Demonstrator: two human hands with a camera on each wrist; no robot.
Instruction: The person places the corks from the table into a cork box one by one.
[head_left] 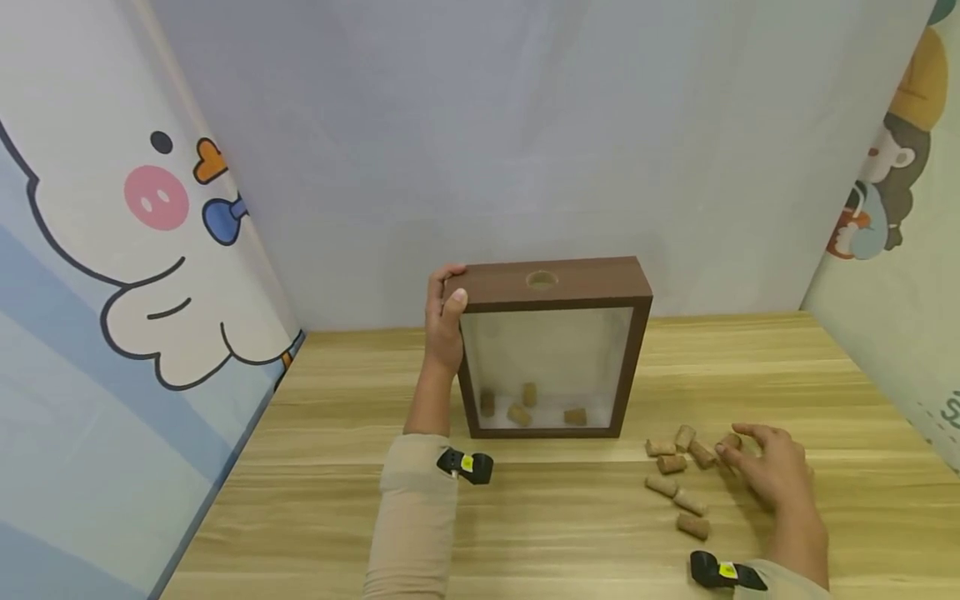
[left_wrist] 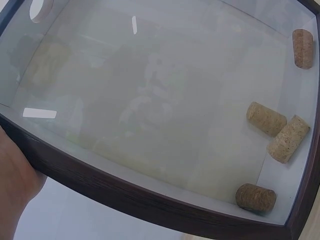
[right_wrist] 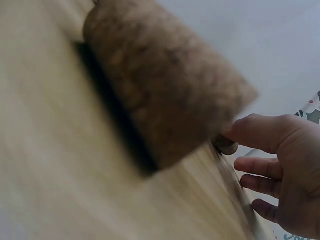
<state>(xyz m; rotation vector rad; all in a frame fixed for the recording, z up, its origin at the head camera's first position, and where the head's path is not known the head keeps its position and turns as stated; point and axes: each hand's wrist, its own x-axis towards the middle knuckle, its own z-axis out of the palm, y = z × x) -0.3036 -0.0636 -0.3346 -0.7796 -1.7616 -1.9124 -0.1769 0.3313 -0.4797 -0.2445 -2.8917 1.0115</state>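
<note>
A brown wooden shadow box [head_left: 555, 287] with a clear front and a round hole in its top stands upright on the table. My left hand [head_left: 444, 321] grips its upper left corner, thumb at the front. Several corks lie inside along the bottom, among them a dark cork [left_wrist: 255, 198] in the left wrist view. To the right of the box, my right hand [head_left: 772, 467] has thumb and index finger around a cork [head_left: 731, 441] at the table. In the right wrist view that cork [right_wrist: 225, 145] is mostly hidden by the fingers.
Several loose corks lie between the box and my right hand, the nearest cork [head_left: 692, 526] toward me. A blurred cork [right_wrist: 165, 80] looms large in the right wrist view. Behind the wooden table [head_left: 555, 517] hangs a plain pale backdrop [head_left: 525, 150], with printed cartoon panels on both sides.
</note>
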